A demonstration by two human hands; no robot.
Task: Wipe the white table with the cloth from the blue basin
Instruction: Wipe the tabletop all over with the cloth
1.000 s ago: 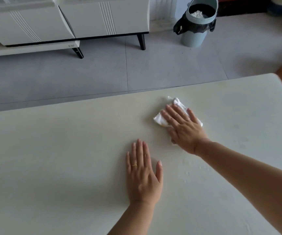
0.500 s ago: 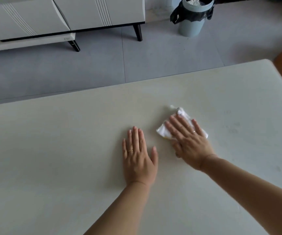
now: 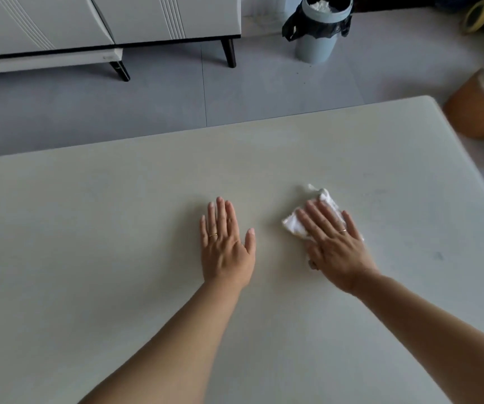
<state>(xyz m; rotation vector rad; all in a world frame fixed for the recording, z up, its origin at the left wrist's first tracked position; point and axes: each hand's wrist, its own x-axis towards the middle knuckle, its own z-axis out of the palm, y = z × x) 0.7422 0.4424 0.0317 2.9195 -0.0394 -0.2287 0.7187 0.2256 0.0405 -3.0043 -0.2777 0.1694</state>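
Note:
The white table fills most of the view. A small white cloth lies crumpled on it right of centre. My right hand presses flat on the cloth with its fingers spread, covering most of it. My left hand rests flat on the bare tabletop a short way left of the cloth, palm down, fingers apart, holding nothing. The blue basin is not in view.
Beyond the table's far edge is grey tiled floor. A white cabinet on dark legs stands at the back left, a grey bin with a black bag at the back. An orange-brown object sits off the table's right corner.
My right hand has slid the cloth toward me and to the right across the table. The left hand has stayed flat on the table. The camera view has shifted.

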